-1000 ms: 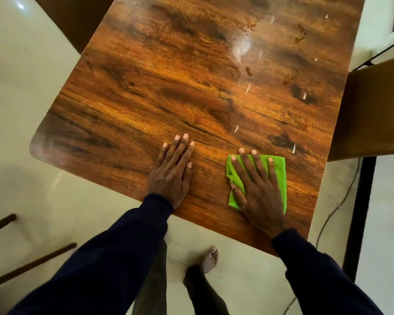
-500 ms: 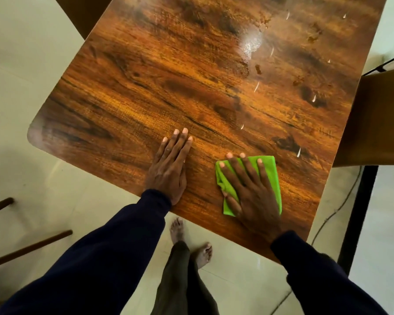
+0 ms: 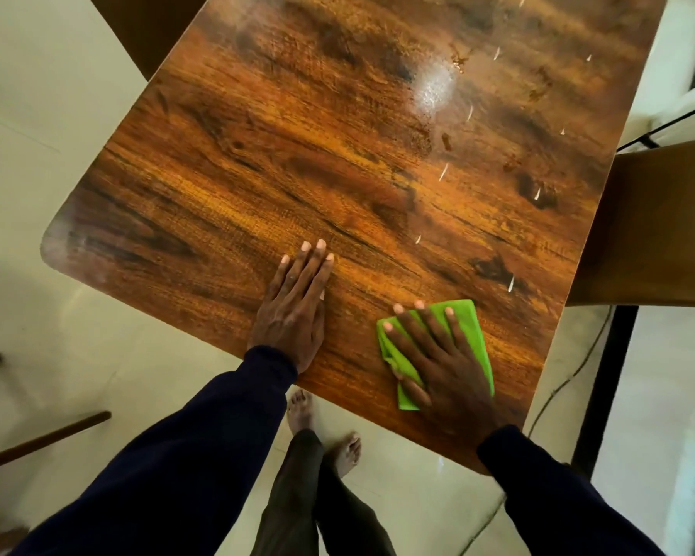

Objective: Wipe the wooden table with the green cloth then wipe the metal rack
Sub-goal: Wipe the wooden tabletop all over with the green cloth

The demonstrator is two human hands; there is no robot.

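A glossy wooden table (image 3: 281, 162) with dark grain fills most of the view. The folded green cloth (image 3: 468, 319) lies near the table's front edge, right of centre. My right hand (image 3: 438, 355) presses flat on the cloth with fingers spread, the thumb lying along the cloth's left edge. My left hand (image 3: 295, 302) rests flat on the bare wood to the left of the cloth, fingers straight and together. Small white specks and brown smudges (image 3: 446, 140) dot the table's right half. No metal rack shows clearly.
A brown chair seat (image 3: 650, 230) sits against the table's right edge. A black metal bar (image 3: 602, 387) and a thin cable (image 3: 562, 387) run over the pale floor at right. Wooden bars (image 3: 41, 439) lie at lower left. My bare feet (image 3: 301, 411) stand below the front edge.
My right hand has slid the green cloth a little to the left along the front edge. My feet have stepped closer. The left hand stays flat on the wood.
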